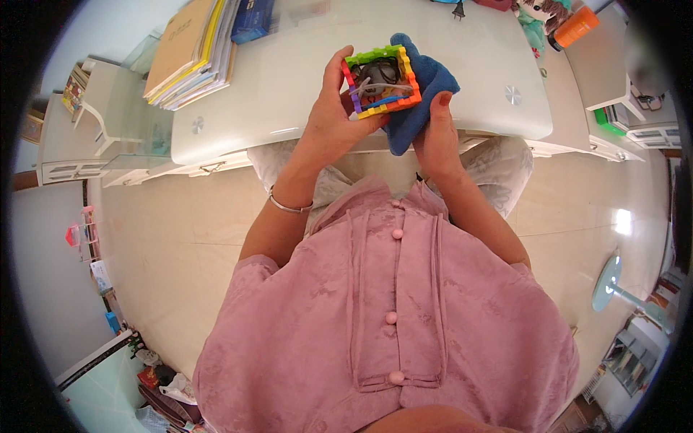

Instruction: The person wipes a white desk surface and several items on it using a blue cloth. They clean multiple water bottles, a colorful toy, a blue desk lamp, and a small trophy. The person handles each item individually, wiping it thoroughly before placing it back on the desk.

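Note:
My left hand point(331, 116) grips a small open-topped box point(410, 100) of interlocking coloured panels, with green, red, purple, yellow and orange edges showing. Inside it lie a dark grey rounded object point(379, 76), a light grey cord point(387, 86) and a few small items too jumbled to name. A blue cloth point(427, 81) is bunched against the box's right side, held by my right hand point(441, 130) with the thumb on top. The right fingers are mostly hidden behind the cloth. Both hands are above the front edge of the white glass-topped desk point(303, 65).
A stack of folders and papers point(189, 54) stands at the desk's left, beside a blue box point(253, 19). At the back right are a power plug point(458, 11), a doll point(536, 21) and an orange bottle point(574, 28). White drawers point(216, 165) run below the desk top.

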Action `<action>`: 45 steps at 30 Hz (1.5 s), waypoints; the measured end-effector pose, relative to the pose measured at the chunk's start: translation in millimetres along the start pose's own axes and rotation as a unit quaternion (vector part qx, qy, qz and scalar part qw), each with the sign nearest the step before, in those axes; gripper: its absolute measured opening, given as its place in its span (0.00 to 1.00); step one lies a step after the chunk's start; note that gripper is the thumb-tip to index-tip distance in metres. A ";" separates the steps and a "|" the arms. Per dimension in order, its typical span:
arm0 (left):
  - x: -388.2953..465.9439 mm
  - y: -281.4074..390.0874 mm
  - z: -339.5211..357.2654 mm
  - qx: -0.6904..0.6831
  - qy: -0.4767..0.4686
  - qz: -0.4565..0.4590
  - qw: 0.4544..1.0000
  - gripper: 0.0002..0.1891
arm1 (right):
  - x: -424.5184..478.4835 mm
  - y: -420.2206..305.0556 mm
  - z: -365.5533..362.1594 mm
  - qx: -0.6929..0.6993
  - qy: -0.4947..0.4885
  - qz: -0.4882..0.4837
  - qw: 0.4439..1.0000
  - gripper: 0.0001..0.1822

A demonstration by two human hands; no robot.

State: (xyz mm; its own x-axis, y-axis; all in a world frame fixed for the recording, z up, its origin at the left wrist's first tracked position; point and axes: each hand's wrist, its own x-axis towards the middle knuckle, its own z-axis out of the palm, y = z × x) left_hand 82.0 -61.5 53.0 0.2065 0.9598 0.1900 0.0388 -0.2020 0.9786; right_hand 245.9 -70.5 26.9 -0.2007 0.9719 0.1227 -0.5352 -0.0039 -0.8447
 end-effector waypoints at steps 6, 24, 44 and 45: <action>-3.4 14.4 -7.0 0.041 -0.087 -0.010 0.995 0.51 | 12.1 -14.6 -7.5 -0.004 0.055 0.086 0.995 0.39; -0.3 -3.9 18.6 0.102 0.065 0.059 0.991 0.49 | 0.3 0.9 13.8 -0.032 0.109 -0.068 0.991 0.26; 8.6 -24.6 6.8 0.016 0.038 0.009 0.999 0.40 | 26.1 -15.4 -6.0 0.184 0.140 0.024 0.973 0.28; 7.8 -15.9 16.3 -0.031 0.022 -0.015 0.999 0.43 | 28.1 -16.7 -6.0 0.189 0.128 0.005 0.974 0.28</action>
State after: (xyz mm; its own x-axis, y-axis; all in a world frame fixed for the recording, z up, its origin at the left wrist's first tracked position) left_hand 99.0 -54.0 37.6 0.1623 0.9732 0.1628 -0.0174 -0.1622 0.9866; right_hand 254.1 -41.7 41.3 -0.0222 0.9979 -0.0605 -0.8073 -0.0536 -0.5877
